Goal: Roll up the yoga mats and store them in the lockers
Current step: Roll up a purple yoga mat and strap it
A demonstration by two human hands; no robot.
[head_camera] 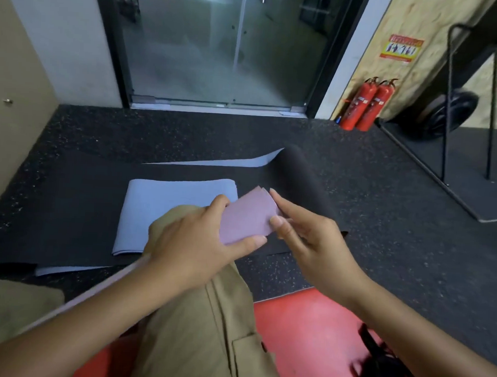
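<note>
Barely started: left hand (199,237) and right hand (310,239) pinch the pink mat (247,218) end, black mat (185,171) unrolled on floor (382,222), lockers unseen.

Even, soft indoor light fills the scene, with faint shadows. The glass door (219,44) carries hazy grey reflections and mild glare. Beyond it to the right, wall lines bow from wide-angle distortion. Nearest the camera, a black object (385,365) on the red floor (307,319) is smeared by motion blur.
</note>
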